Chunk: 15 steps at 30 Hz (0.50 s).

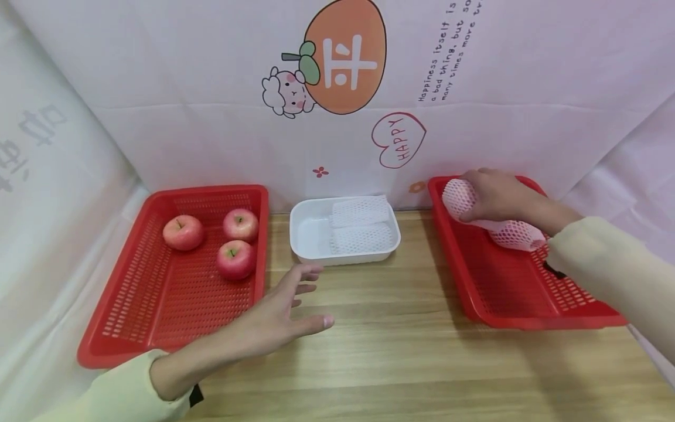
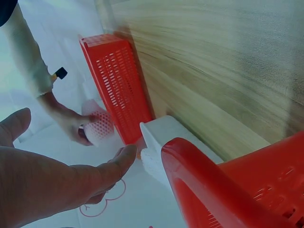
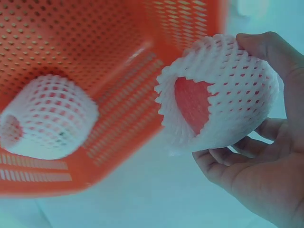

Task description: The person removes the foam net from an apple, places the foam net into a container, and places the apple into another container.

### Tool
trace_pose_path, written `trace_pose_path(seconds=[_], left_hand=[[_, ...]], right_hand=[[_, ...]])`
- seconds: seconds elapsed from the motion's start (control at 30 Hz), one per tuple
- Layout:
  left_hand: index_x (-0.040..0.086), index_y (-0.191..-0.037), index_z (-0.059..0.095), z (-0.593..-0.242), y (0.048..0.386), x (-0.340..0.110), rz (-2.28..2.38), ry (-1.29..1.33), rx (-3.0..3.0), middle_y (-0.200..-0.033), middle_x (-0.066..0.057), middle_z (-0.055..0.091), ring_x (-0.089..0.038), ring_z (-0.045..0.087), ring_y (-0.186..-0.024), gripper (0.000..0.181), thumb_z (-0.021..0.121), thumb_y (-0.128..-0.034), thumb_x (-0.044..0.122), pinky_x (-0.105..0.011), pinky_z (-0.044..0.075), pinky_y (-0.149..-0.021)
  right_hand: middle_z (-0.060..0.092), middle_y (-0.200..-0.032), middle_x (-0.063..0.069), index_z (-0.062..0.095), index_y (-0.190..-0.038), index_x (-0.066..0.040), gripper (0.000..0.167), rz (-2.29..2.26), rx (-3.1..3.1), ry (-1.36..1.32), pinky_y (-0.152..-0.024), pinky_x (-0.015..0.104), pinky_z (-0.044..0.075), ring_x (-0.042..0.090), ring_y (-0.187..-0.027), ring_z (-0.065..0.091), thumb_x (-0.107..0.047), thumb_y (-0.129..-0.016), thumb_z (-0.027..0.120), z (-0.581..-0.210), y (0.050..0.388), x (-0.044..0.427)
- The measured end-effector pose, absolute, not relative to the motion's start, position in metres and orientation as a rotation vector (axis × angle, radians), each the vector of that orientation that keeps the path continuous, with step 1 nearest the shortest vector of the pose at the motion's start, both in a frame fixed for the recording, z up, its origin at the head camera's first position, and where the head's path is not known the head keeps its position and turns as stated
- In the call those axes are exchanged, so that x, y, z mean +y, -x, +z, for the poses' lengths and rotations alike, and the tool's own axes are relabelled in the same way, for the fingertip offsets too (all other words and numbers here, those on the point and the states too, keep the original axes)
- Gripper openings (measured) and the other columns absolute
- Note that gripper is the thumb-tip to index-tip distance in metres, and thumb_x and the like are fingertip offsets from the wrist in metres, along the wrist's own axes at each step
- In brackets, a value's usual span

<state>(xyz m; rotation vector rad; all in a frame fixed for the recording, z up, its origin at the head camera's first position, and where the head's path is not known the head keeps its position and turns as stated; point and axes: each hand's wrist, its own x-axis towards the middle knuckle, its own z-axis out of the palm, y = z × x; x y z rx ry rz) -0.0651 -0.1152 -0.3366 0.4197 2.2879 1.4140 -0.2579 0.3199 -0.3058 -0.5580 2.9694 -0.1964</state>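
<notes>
The right hand [image 1: 498, 196] grips an apple in a white foam net [image 1: 459, 198] over the back left part of the right red basket [image 1: 464, 275]. In the right wrist view, red skin shows through the opening of the netted apple [image 3: 218, 92], with thumb and fingers around it. Another netted apple [image 1: 518, 235] lies in that basket, also seen in the right wrist view [image 3: 50, 116]. The left hand [image 1: 274, 316], fingers extended and thumb apart, hovers empty between the left basket and the white tray; in the left wrist view its palm [image 2: 61, 185] is near the basket rim.
The left red basket [image 1: 176, 340] contains three bare apples, one of them [image 1: 183, 232] at its back left. Between the baskets, a white tray [image 1: 311, 231] holds folded foam nets [image 1: 361, 225] near the back cloth [image 1: 211, 129]. Wooden tabletop [image 1: 369, 334] extends in front.
</notes>
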Motion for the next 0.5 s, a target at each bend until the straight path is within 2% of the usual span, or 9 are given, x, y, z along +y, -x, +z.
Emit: trace_pose_path(seconds=[0.23, 0.33, 0.5], left_hand=[[0.016, -0.157, 0.036, -0.339, 0.065, -0.116, 1.422, -0.402, 2.278, -0.157, -0.009, 0.044, -0.036, 0.045, -0.148, 0.076, 0.078, -0.0965, 0.035, -0.059, 0.038, -0.121], [0.017, -0.158, 0.036, -0.341, 0.065, -0.115, 1.433, -0.408, 2.27, -0.158, -0.008, 0.043, -0.035, 0.045, -0.149, 0.076, 0.078, -0.0968, 0.035, -0.059, 0.038, -0.121], [0.016, -0.157, 0.037, -0.344, 0.065, -0.113, 1.458, -0.41, 2.249, -0.158, -0.009, 0.043, -0.037, 0.045, -0.148, 0.075, 0.078, -0.0966, 0.035, -0.06, 0.037, -0.121]], right_hand=[[0.063, -0.129, 0.028, 0.057, -0.139, 0.002, 0.079, -0.215, 3.018, 0.628, -0.09, 0.063, 0.056, 0.042, -0.109, 0.062, -0.029, -0.076, 0.093, -0.282, 0.235, 0.298], [0.064, -0.127, 0.024, 0.059, -0.138, -0.001, 0.076, -0.256, 3.037, 0.71, -0.09, 0.06, 0.057, 0.04, -0.109, 0.063, -0.026, -0.075, 0.094, -0.275, 0.222, 0.283], [0.061, -0.136, 0.012, 0.058, -0.142, -0.014, 0.084, -0.361, 3.022, 0.882, -0.088, 0.056, 0.061, 0.033, -0.117, 0.061, -0.02, -0.068, 0.098, -0.272, 0.203, 0.257]])
